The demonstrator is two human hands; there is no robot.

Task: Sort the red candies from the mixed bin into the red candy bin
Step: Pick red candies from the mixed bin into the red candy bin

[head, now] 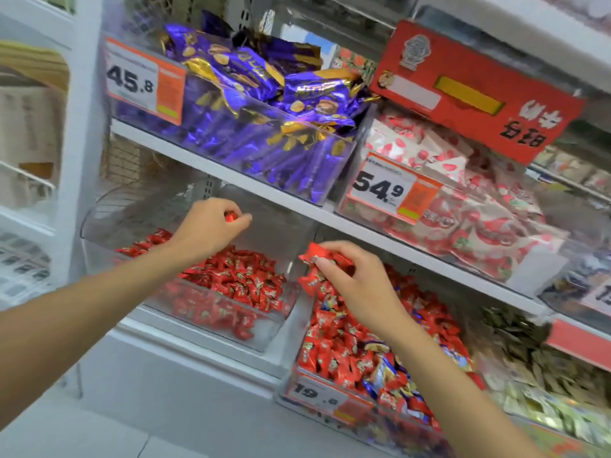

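Store shelving, viewed from head height, down over both hands. Left hand (211, 228) raised over the back of the red candy bin (264, 335), fingers curled, a single red candy (230, 216) pinched between thumb and fingertips, clear of the heap below. Red candy bin: a clear tub on the lower level, at left, holding only a heap of red-wrapped candies (238, 282). Right hand (353, 282) just right of that tub, over the left edge of the mixed bin (297, 328), fingers closed tightly around a bunch of red candies (314, 259), several wrappers jutting out to the left of the fingers; exact count not discernible. Mixed bin: a clear tub just beside the red candy bin, filled mostly with red wrappers, with some blue-wrapped pieces (380, 368) scattered toward the front; price label "19.8" (314, 393) on its front wall. Both forearms bare, reaching up from the lower edge of the view. White shelf board (231, 170) above both tubs. On it, at left, a clear tub of purple-and-gold packets (258, 104) with price label "45.8" (132, 82); at right, white packets with red strawberry print (469, 226) behind price label "54.9" (380, 190). Red carton (476, 90) tilted across the top of the strawberry packets. Right edge of the view blurred.
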